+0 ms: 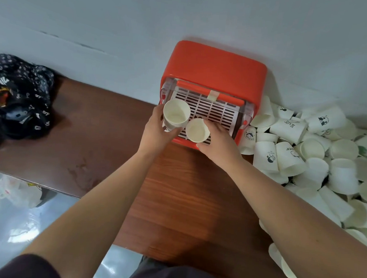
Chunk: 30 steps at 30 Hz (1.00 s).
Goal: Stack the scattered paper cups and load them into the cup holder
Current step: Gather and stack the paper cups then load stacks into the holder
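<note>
white paper cups in both hands, before the orange holder

gripped in the left hand [155, 130], fingers curled round the side: a nested stack of cups [176, 115], mouth up and tilted toward the camera, several rims showing one under another. held in the right hand [219, 141], thumb at the near side and fingers wrapped behind: a single cup [197, 130], mouth up, just beside the stack and a little lower; rims close, touching or not impossible to tell. both held over the front edge of the cup holder [216, 64], an orange box with a clear front, standing on the brown wood tabletop [175, 202] against the pale wall. inside the holder, a white slotted grid [216, 110], partly hidden behind the cups. right of the holder, heaped on the tabletop out to the edge of view: a pile of loose cups [317, 158], most on their sides, some with black printed figures. at the far left end of the tabletop, a dark patterned cloth [21, 92]. below it, on the glossy floor, a crumpled plastic bag [16, 191].
</note>
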Each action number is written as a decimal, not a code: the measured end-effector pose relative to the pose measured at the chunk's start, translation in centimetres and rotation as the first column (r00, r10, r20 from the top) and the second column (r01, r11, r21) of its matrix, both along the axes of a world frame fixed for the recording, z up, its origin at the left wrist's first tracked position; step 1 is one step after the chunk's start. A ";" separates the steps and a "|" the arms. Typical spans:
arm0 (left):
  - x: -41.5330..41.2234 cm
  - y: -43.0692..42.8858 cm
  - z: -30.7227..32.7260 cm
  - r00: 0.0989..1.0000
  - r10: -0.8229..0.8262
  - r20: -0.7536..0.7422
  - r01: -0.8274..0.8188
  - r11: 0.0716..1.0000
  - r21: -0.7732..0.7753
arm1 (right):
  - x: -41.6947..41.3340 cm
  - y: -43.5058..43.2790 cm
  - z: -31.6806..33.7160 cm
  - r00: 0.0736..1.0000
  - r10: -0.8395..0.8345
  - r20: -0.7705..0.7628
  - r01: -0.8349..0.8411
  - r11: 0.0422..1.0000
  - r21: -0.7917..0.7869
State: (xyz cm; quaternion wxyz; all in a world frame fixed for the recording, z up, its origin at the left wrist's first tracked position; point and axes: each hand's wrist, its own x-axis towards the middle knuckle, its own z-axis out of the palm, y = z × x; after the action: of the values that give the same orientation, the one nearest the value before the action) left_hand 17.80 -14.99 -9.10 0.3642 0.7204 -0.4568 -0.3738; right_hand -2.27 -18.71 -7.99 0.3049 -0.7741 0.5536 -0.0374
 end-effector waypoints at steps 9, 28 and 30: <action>-1.6 -2.6 -1.0 0.992 0.116 -0.041 -0.117 0.993 -0.024 | 0.5 0.2 -1.4 0.991 -0.122 0.060 0.125 0.991 -0.049; -2.4 -6.1 -2.0 0.979 0.193 -0.071 -0.195 0.981 -0.024 | 0.8 0.1 -3.0 0.956 -0.215 0.198 0.221 0.975 -0.005; -2.4 -4.8 -1.8 0.990 0.141 -0.019 -0.141 0.990 -0.003 | 0.8 0.1 -3.1 0.955 -0.221 0.199 0.227 0.974 -0.008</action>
State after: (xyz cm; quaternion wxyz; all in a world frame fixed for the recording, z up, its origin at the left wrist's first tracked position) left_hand 15.42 -19.83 -10.87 0.3954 0.7467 -0.4021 -0.3528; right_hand -1.43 -18.60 -11.06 0.3402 -0.7035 0.6040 -0.1566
